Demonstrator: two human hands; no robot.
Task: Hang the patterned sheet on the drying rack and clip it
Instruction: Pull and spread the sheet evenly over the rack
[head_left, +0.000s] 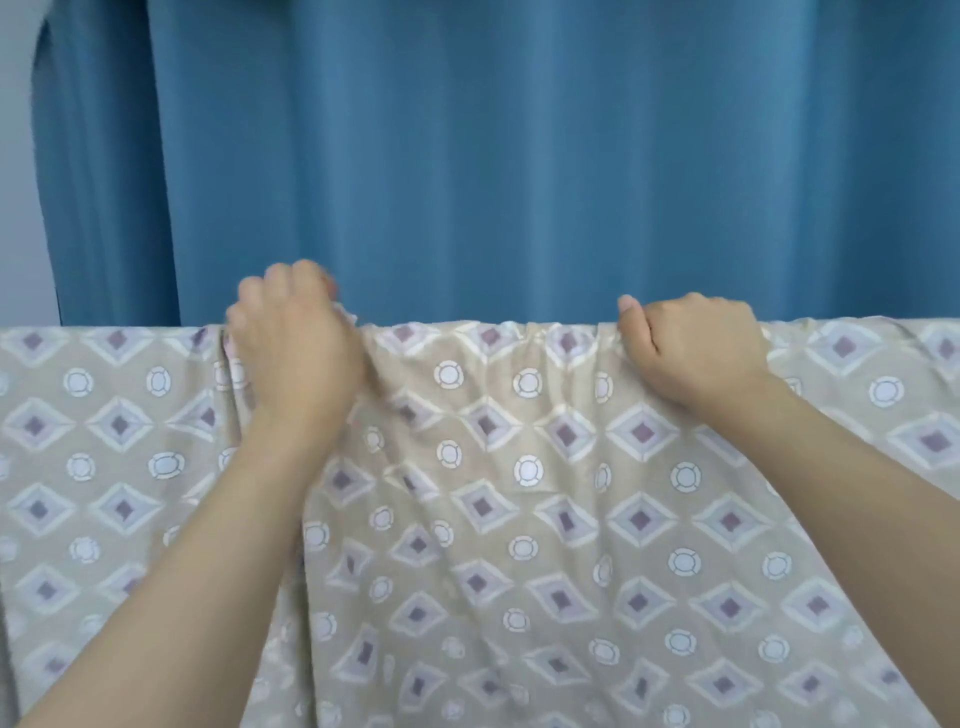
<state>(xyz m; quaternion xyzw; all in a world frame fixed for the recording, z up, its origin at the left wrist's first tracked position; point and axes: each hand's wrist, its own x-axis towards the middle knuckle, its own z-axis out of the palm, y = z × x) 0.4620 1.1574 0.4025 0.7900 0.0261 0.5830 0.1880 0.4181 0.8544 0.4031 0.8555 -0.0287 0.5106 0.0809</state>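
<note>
1. Head view: the sheet, beige with diamond and ring motifs, hangs over a horizontal top edge that runs the full width of the picture; whatever bar carries it is hidden under the cloth.
2. The left hand is at the top edge, left of centre, fingers curled over the edge and gripping the cloth, which bunches into folds just beside it.
3. The right hand is at the same edge, right of centre, fingers curled over it and gripping the cloth, thumb raised.
4. Between the hands the top edge puckers slightly.
5. A blue curtain hangs behind.
</note>
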